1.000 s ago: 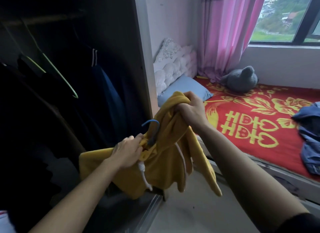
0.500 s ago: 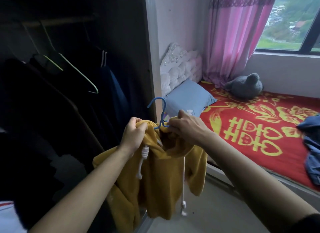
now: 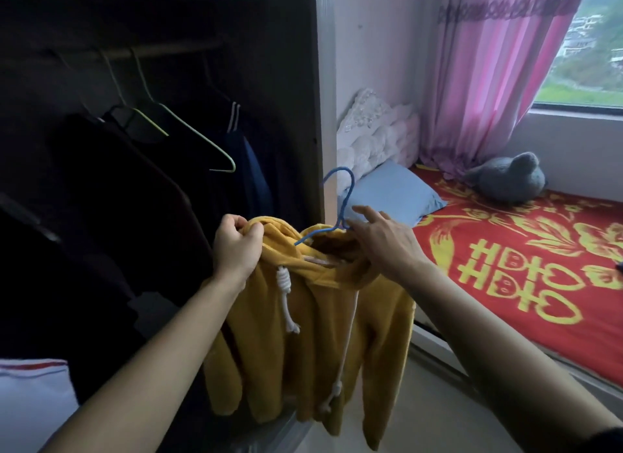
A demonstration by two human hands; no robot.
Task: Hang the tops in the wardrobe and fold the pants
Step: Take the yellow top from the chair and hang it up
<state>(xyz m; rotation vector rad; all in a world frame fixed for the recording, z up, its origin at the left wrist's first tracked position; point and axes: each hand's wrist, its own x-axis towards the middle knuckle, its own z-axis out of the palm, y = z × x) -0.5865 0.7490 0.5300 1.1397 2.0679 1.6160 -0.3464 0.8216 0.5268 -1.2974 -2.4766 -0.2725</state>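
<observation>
Before the open wardrobe (image 3: 296, 81), in front of its right edge, a yellow hoodie (image 3: 303, 334) hangs on a blue hanger (image 3: 347, 200). The left hand (image 3: 237, 247) grips the hoodie's shoulder, fingers curled tight; the right hand (image 3: 381, 243) touches the hanger's neck, fingers loosely spread.

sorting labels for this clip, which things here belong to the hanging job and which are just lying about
Job in hand:
hoodie
hanger
rail
left hand, gripping the hoodie

Lying about:
pillow
plush toy
curtain
bedspread
</observation>
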